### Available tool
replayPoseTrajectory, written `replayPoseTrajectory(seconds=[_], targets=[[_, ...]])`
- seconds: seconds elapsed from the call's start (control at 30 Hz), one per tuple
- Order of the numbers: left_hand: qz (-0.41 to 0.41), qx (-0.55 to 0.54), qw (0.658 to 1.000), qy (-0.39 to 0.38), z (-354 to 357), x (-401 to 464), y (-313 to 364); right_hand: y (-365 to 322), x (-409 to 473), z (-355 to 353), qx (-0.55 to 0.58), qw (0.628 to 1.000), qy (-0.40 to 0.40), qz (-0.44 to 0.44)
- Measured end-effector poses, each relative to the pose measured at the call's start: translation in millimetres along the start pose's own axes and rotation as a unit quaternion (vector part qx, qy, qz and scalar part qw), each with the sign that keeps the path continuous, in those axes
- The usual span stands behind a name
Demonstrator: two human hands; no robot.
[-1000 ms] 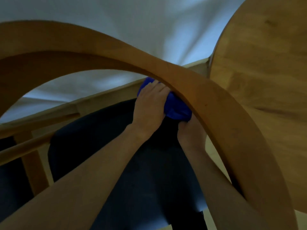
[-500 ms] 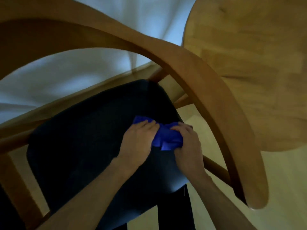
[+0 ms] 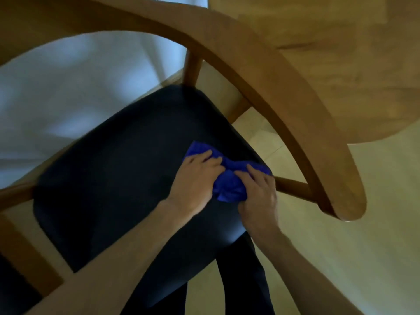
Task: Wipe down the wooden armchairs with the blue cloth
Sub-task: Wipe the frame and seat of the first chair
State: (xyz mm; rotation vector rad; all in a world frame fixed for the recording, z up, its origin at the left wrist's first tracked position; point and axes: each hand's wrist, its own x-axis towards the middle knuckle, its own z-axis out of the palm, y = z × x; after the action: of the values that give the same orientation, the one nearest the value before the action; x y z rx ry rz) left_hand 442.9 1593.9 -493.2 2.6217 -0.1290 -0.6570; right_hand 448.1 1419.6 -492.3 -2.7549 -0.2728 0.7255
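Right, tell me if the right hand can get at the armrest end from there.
Probably yes: the right hand, gripping the cloth on the seat, lies just beside the armrest end, with nothing between.

Your left hand and right hand cover much of the blue cloth, so its full shape can't be told. Armchair backrest runs off frame at 10 o'clock, seat cushion partly under your forearms. Round wooden table cut off at 1–2 o'clock. White curtain is blurred.
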Motion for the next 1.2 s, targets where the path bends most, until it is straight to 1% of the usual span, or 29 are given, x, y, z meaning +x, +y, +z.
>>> replayPoseTrajectory(seconds=[0.07,0.1,0.13,0.17,0.23,0.3,0.33,0.37,0.43,0.5,0.53,0.63,0.73,0.8,0.83,0.87,0.97,1.0,1.03,1.07,1.1,1.17,1.2], targets=[[0.008,0.007,0.999,-0.046,4.5,-27.5,2.2,1.3,-21.7,1.4,-0.022,0.998,-0.043,-0.031],[0.008,0.015,0.998,-0.054,3.3,-33.5,1.6,2.7,-25.6,-2.2,-0.021,0.997,-0.068,-0.043],[0.012,0.019,0.999,-0.045,-1.4,-34.1,0.0,4.3,-25.4,-8.3,-0.013,0.995,-0.082,-0.05],[0.021,0.02,0.999,-0.022,-8.2,-30.3,-0.6,6.6,-21.4,-15.3,0.003,0.996,-0.079,-0.052],[0.029,-0.002,0.999,0.043,-28.5,-8.0,3.3,9.6,-5.8,-29.3,0.027,0.998,-0.029,-0.042],[0.036,-0.034,0.992,0.119,-50.5,32.6,11.8,9.2,17.9,-40.9,0.014,0.998,0.055,-0.032],[0.041,-0.039,0.989,0.135,-57.5,54.9,16.0,8.5,30.4,-44.5,0.017,0.996,0.086,-0.03],[0.05,-0.035,0.989,0.133,-62.2,74.4,19.8,8.4,43.0,-46.5,0.042,0.994,0.096,-0.024],[0.055,-0.014,0.994,0.09,-58.3,100.7,20.9,11.2,63.0,-46.0,0.096,0.993,0.063,-0.016],[0.047,0.003,0.998,0.035,-40.9,102.4,9.9,14.8,69.6,-40.0,0.062,0.998,0.016,-0.025],[0.037,-0.004,0.999,0.037,-32.1,92.6,3.9,16.3,66.7,-35.8,0.037,0.999,0.001,-0.028],[-0.002,-0.051,0.995,0.085,-6.4,36.8,1.4,16.3,34.2,-22.6,0.008,0.999,-0.026,-0.029],[-0.05,-0.078,0.994,0.063,15.8,-22.8,21.4,14.7,-1.8,-19.3,-0.023,0.995,-0.09,-0.035],[-0.067,-0.086,0.993,0.044,22.1,-41.7,29.8,12.7,-9.7,-22.2,0.003,0.994,-0.104,-0.03],[-0.066,-0.083,0.993,0.051,18.9,-41.5,30.2,10.0,-7.8,-26.2,0.037,0.995,-0.088,-0.022],[-0.06,-0.076,0.992,0.079,11.3,-34.3,28.8,7.3,-2.1,-30.5,0.074,0.996,-0.055,-0.016],[-0.053,-0.084,0.976,0.191,-25.4,21.8,22.9,-3.7,38.9,-44.9,0.148,0.987,0.068,-0.015],[-0.047,-0.083,0.971,0.22,-37.5,46.0,18.3,-8.5,57.1,-48.5,0.169,0.981,0.09,-0.021],[-0.046,-0.07,0.969,0.234,-49.1,68.0,13.6,-12.7,74.2,-51.0,0.187,0.978,0.092,-0.026],[-0.045,-0.053,0.971,0.229,-57.1,86.9,6.6,-15.2,88.7,-51.5,0.201,0.976,0.079,-0.03],[-0.044,-0.035,0.977,0.203,-58.7,99.9,-2.3,-16.3,99.4,-50.4,0.204,0.977,0.048,-0.039],[-0.04,0.001,0.992,0.123,-50.4,104.5,-20.1,-14.4,105.5,-44.9,0.184,0.981,-0.025,-0.061],[-0.04,-0.007,0.993,0.11,-44.5,95.9,-25.8,-11.1,101.7,-42.1,0.175,0.982,-0.039,-0.063]])
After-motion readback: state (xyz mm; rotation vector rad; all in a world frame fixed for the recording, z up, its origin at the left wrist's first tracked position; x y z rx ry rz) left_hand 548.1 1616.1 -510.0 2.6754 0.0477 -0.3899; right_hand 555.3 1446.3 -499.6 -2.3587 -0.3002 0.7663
